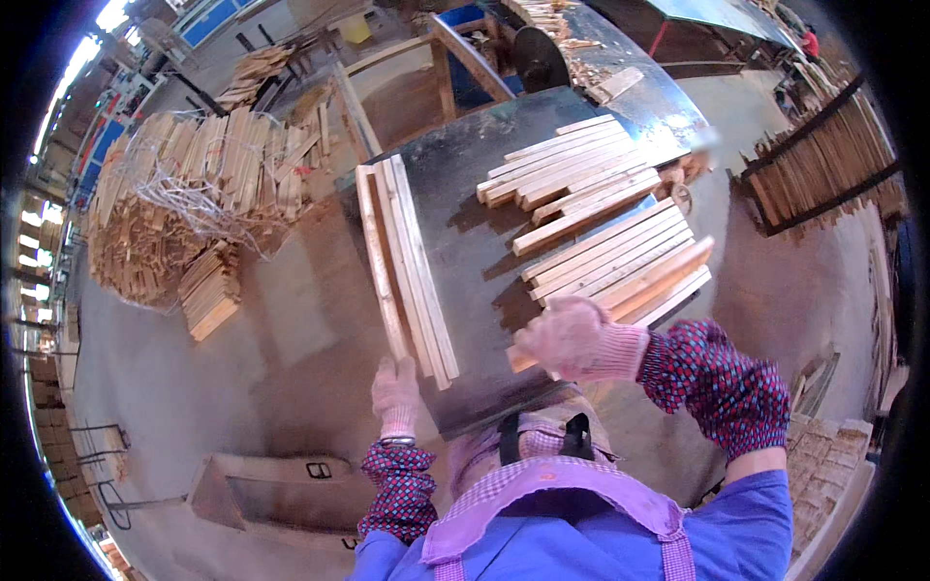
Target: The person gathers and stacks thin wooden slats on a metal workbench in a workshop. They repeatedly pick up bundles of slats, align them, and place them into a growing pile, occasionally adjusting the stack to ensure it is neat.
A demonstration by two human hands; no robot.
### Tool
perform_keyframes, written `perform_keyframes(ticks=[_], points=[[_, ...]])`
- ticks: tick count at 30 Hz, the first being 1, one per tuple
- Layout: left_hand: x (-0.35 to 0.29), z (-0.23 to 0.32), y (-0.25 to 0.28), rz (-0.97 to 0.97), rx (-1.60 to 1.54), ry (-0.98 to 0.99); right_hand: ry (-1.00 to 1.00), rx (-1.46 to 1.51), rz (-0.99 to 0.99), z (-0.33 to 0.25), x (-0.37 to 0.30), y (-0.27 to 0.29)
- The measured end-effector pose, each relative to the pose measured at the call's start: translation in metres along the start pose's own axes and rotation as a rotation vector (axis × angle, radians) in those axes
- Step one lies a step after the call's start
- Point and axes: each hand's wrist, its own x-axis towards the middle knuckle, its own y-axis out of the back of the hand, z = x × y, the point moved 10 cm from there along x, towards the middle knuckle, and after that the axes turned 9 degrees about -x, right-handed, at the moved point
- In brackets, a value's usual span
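Observation:
My left hand (395, 395), in a pale pink knitted glove, is at the near end of a wooden strip (380, 252) along the table's left edge. Its fingers are stretched out and touch the strip's end. Two more wooden strips (418, 276) lie side by side just right of that one, across a narrow gap. My right hand (578, 341), gloved alike, is closed around a wooden strip (668, 275) slanting over the nearer pile. The strip's near end pokes out below my fingers. Under and behind it lies a row of similar strips (610, 254).
The dark table (455, 208) holds another group of strips (567, 165) farther back, with a dark round disc (541, 60) beyond. A large bundle of wood (184, 198) stands on the floor at left. Stacked wood (823, 160) is at far right, and a cart (276, 494) at lower left.

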Motion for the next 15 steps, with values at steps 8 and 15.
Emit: perform_keyframes(ticks=[8,15], points=[[0.013,0.019,0.003,0.047,-0.24,-0.17,-0.523,2.601,-0.429,-0.029,0.123,-0.178],[0.021,0.03,0.005,0.046,-0.248,-0.206,-0.06,3.212,-1.102,-0.054,0.182,-0.151]])
